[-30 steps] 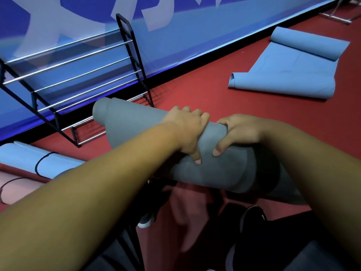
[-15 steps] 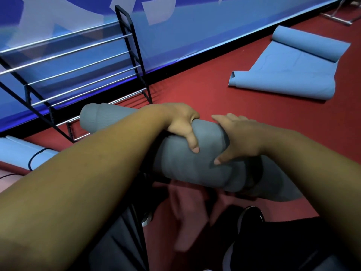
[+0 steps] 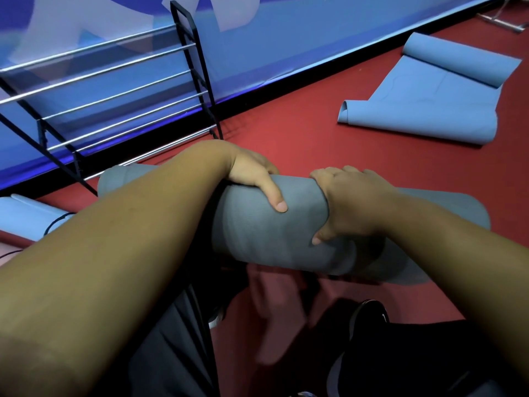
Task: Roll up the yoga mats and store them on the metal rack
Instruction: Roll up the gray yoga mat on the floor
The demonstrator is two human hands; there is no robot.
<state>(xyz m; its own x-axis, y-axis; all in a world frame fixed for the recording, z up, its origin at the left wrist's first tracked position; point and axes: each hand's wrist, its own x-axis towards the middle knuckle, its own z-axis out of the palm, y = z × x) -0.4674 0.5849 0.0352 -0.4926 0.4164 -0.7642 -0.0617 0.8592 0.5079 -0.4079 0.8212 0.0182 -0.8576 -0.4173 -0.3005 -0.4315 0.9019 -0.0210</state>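
1. Mats counted: three sure. One grey mat (image 3: 257, 233), one blue mat (image 3: 423, 107), one pale-blue roll (image 3: 23, 216). A pink sliver at the far left edge is too little to name.
2. Hands: two, both on the grey mat and close together near its middle.
3. Left hand (image 3: 252, 176): fingers curled over the far side, thumb pressed on the near face. Gripping.
4. Right hand (image 3: 352, 204): wrapped over the top, thumb tucked under the near side. Gripping.
5. Grey mat: a thick, matte, plain roll, slanting from upper left to lower right in front of the person's knees. A loose flat tail spreads out past the right hand. Cannot tell whether the roll rests on the floor (image 3: 300, 138).
6. Rack (image 3: 97, 74): one, with a black frame and tiers of chrome bars, standing against the blue wall (image 3: 286, 38). The grey mat's left end lies just before the lowest bars. Contact cannot be told.
7. Pale-blue roll: on the floor left of the rack's foot, with a black cord (image 3: 54, 224) looped round it.
8. Blue mat: well apart at upper right, flat in the middle, both ends curled.
9. One dark shoe (image 3: 369, 322) shows below the grey mat.
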